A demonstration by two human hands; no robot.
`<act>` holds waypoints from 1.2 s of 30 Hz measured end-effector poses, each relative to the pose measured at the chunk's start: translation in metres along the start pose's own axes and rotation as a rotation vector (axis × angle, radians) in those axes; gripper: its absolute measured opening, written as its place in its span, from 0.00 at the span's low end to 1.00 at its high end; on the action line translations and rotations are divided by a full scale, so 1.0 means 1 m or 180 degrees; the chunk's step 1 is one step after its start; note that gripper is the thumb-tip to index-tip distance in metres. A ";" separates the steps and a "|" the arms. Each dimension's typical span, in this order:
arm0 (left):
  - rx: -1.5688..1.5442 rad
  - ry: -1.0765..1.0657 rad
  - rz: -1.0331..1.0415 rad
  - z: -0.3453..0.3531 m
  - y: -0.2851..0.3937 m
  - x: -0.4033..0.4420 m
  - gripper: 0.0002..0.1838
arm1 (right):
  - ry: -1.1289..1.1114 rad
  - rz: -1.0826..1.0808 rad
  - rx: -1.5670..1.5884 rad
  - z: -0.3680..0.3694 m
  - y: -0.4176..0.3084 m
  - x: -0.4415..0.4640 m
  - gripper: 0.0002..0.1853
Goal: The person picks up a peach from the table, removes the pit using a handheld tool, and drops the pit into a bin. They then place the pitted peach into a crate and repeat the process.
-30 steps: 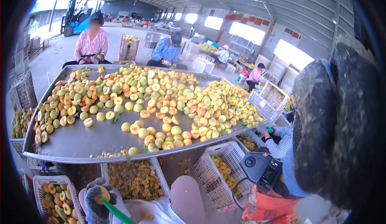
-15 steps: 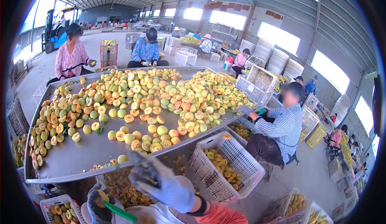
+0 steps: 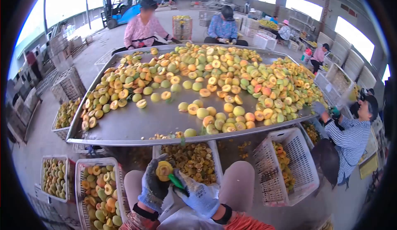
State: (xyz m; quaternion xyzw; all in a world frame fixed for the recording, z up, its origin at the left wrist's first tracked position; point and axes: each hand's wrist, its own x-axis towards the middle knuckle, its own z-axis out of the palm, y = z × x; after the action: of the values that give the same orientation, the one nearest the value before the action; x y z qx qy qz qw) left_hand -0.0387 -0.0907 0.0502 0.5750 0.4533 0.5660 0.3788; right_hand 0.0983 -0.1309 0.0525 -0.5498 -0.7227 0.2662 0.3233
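a cut fruit [image 3: 163, 169] was gripped in the left hand [image 3: 153, 186]; a green tool [image 3: 176, 181] was gripped in the right hand [image 3: 200, 194], beside the fruit; both were held near a white crate [image 3: 216, 157].

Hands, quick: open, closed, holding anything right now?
Left hand: closed, holding a cut fruit.
Right hand: closed, holding a green tool.

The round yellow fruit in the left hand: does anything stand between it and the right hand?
Only the slim green tool, held in the blue-gloved right hand, at the edge of the round yellow fruit; nothing else visible stands between.
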 end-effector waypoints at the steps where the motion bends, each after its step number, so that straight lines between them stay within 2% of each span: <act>1: 0.0410 -0.0073 -0.0140 -0.009 0.007 0.002 0.22 | 0.0118 -0.0186 0.0164 0.006 0.008 0.004 0.29; 2: 0.0951 -0.0182 -0.0110 -0.021 0.018 0.003 0.22 | 0.0086 -0.0245 0.0527 0.009 0.011 0.004 0.28; 3: 0.0362 -0.0268 -0.0446 -0.029 0.009 0.004 0.23 | 0.0082 -0.0266 0.0838 0.004 0.009 0.008 0.28; 4: -0.0034 -0.0157 -0.0513 -0.032 0.012 0.003 0.23 | 0.0154 -0.0453 0.0585 0.005 0.011 0.009 0.26; 6: -0.3175 0.0073 -0.1771 -0.047 0.003 0.003 0.23 | 0.0043 -0.0534 0.0447 0.004 -0.001 0.009 0.24; 9: -0.2835 0.0155 -0.1796 -0.052 0.018 0.000 0.21 | 0.0208 -0.1015 0.0152 0.012 -0.005 0.011 0.23; 11: -0.2336 0.0139 -0.1764 -0.051 0.031 -0.004 0.20 | 0.0138 -0.0993 0.0129 0.011 -0.007 0.012 0.23; 12: -0.2297 0.0155 -0.1760 -0.050 0.028 -0.004 0.20 | 0.0119 -0.0936 0.0039 0.010 -0.006 0.013 0.23; 15: -0.2986 0.0041 -0.1769 -0.044 0.024 -0.001 0.20 | 0.0244 -0.1075 0.0031 0.013 0.002 0.015 0.23; 18: -0.2670 0.0020 -0.1569 -0.038 0.004 0.002 0.20 | 0.0239 -0.1007 -0.0049 0.012 0.007 0.018 0.22; 23: -0.2838 0.0137 -0.1612 -0.046 -0.004 -0.002 0.18 | -0.0114 -0.0660 -0.0131 0.021 0.006 0.021 0.18; 26: -0.2825 0.0348 -0.1582 -0.051 0.003 -0.004 0.17 | -0.0578 -0.0579 -0.0345 0.023 -0.005 0.024 0.18; 28: -0.2736 0.0554 -0.1594 -0.051 0.009 -0.007 0.16 | -0.0683 -0.0553 0.0226 0.024 -0.011 0.023 0.17; 30: -0.2214 0.0716 -0.1172 -0.050 0.015 -0.009 0.21 | -0.0670 -0.0611 0.0245 0.024 -0.018 0.020 0.16; 32: -0.2380 0.0862 -0.0981 -0.047 0.022 -0.012 0.21 | -0.0660 -0.0766 0.0317 0.028 -0.023 0.017 0.15; 35: -0.2138 0.0673 -0.0957 -0.050 0.037 -0.017 0.18 | -0.0687 -0.0729 0.0946 0.027 -0.008 0.010 0.16; 36: -0.1961 0.0585 -0.1016 -0.051 0.045 -0.016 0.18 | -0.0904 -0.0641 0.0270 0.016 -0.003 0.010 0.18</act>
State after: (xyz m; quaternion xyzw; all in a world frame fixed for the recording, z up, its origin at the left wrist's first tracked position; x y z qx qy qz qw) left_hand -0.0843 -0.1237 0.0917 0.3025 0.3777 0.6592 0.5756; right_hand 0.0823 -0.1220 0.0458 -0.4174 -0.8007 0.3376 0.2660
